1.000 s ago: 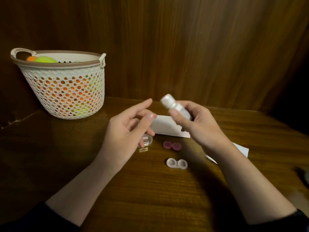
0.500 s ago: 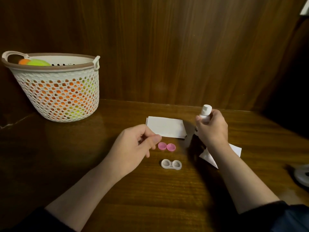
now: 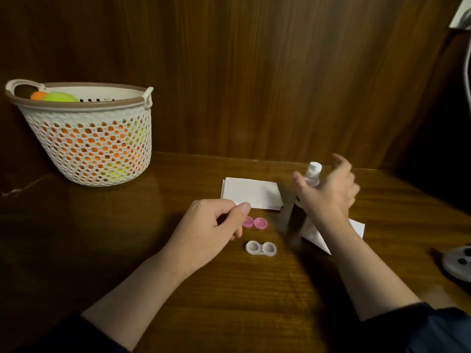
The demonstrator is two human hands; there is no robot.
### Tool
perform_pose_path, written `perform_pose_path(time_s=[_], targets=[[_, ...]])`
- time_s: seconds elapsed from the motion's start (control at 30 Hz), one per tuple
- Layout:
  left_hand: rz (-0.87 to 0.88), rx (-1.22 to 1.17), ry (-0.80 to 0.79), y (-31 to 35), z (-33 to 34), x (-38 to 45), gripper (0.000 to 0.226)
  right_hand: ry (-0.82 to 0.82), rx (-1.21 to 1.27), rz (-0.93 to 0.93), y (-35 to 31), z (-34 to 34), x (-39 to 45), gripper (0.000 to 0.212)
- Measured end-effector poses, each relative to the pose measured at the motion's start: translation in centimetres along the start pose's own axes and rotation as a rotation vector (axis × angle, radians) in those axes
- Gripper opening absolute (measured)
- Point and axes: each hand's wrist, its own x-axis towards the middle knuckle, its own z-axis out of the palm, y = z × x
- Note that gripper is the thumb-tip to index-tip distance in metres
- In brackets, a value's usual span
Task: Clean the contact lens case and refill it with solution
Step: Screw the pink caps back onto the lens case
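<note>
The clear contact lens case [image 3: 261, 248] lies open on the wooden table, its two wells facing up. Its two pink caps [image 3: 255, 222] lie side by side just behind it. My left hand [image 3: 211, 225] hovers to the left of the caps with curled fingers and the thumb against the forefinger; whatever is inside is hidden. The small solution bottle [image 3: 313, 172] with a white top stands upright at the right. My right hand [image 3: 328, 194] is around it with fingers spread apart, blurred by motion.
A folded white tissue [image 3: 252, 192] lies behind the caps, and another white sheet [image 3: 356, 226] under my right wrist. A white perforated basket [image 3: 76, 105] holding orange and green items stands at the back left. A grey round object [image 3: 458, 263] sits at the right edge.
My right hand carried the bottle to the right, stood it on the table and spread its fingers. My left hand curled and sank towards the pink caps.
</note>
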Motion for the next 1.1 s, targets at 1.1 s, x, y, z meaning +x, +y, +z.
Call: perform_pose_path(time_s=[1.1], targets=[[-0.085, -0.024, -0.022, -0.4, -0.2, 0.4, 0.021, -0.602, 0.069, -0.513, 1.6, 0.3, -2.7, 0.028]])
